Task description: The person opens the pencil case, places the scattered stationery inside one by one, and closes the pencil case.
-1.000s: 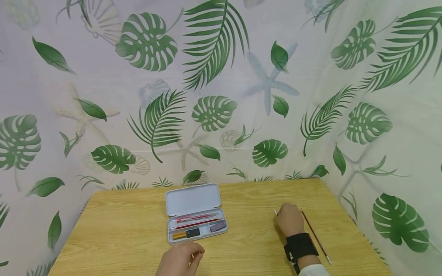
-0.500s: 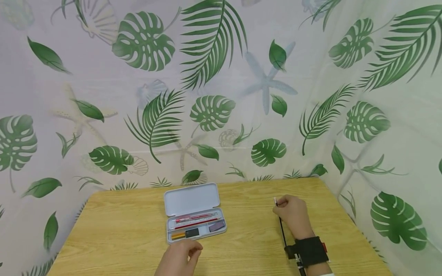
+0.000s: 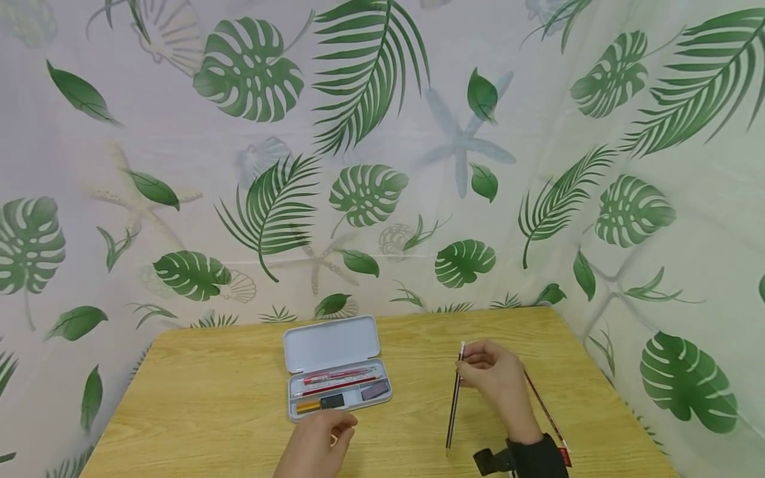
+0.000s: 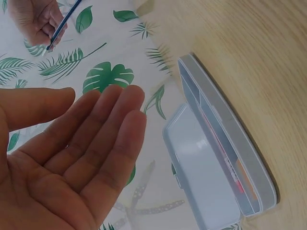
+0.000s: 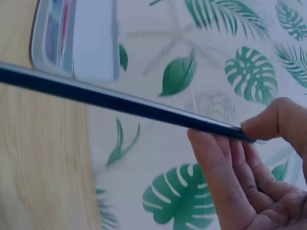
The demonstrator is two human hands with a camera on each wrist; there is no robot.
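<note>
Between thumb and fingers, my right hand (image 3: 499, 382) pinches a dark striped pencil (image 3: 454, 406) near its white-tipped upper end. The pencil's other end points down toward the front of the table. In the right wrist view the pencil (image 5: 124, 104) slants across the frame. My left hand (image 3: 317, 443) holds nothing and lies just in front of the pencil case; in the left wrist view its fingers (image 4: 122, 139) are loosely bent. The pale blue pencil case (image 3: 332, 345) stands with its lid up. Inside are a pink pen (image 3: 335, 377), a red pencil (image 3: 343, 385), an orange-and-black item (image 3: 319, 403) and a purple eraser-like block (image 3: 374, 390).
A dark red pencil (image 3: 546, 407) lies on the wooden table (image 3: 209, 392), right of my right hand and partly behind the wrist. A leaf-patterned cloth (image 3: 382, 279) hangs behind the table and along its sides.
My right hand has raised the dark pencil from the table and moved it slightly left, its lower end swinging toward the left. The left hand stays nearly still.
</note>
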